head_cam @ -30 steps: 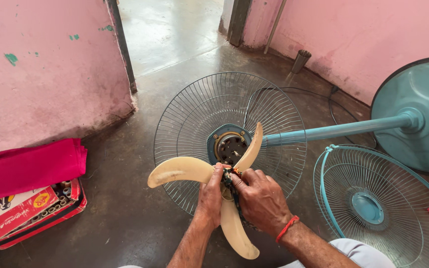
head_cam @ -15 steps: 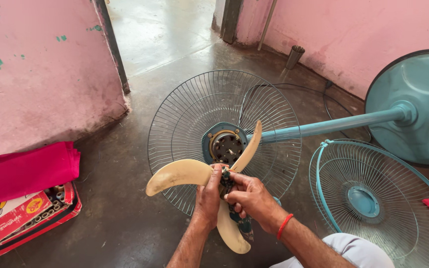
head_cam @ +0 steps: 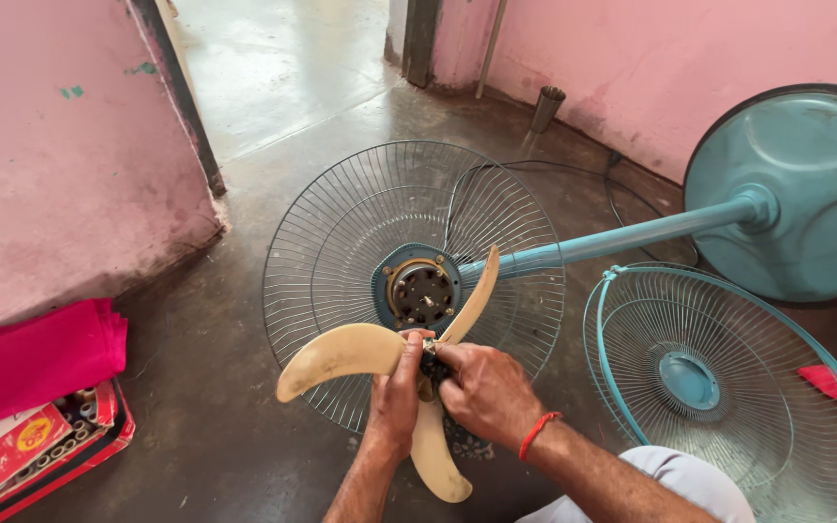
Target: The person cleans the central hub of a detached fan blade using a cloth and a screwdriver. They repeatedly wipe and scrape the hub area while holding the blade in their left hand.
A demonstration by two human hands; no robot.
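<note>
the cream fan blade (head_cam: 341,353) is gripped at its hub by the left hand (head_cam: 397,392) and right hand (head_cam: 486,392), seemingly over the rear grille (head_cam: 341,223); bare concrete floor (head_cam: 205,387) is seen leftward.

Cream fan blade (head_cam: 341,354), teal fan stand (head_cam: 787,194), pink walls (head_cam: 50,165), red cloth (head_cam: 31,358).

Concrete floor (head_cam: 196,387), dark and stained. Laid on it: rear guard (head_cam: 341,242), front guard (head_cam: 728,387), fan stand (head_cam: 796,194), red cloth (head_cam: 31,358), toolbox (head_cam: 41,446), cable (head_cam: 622,208).
</note>
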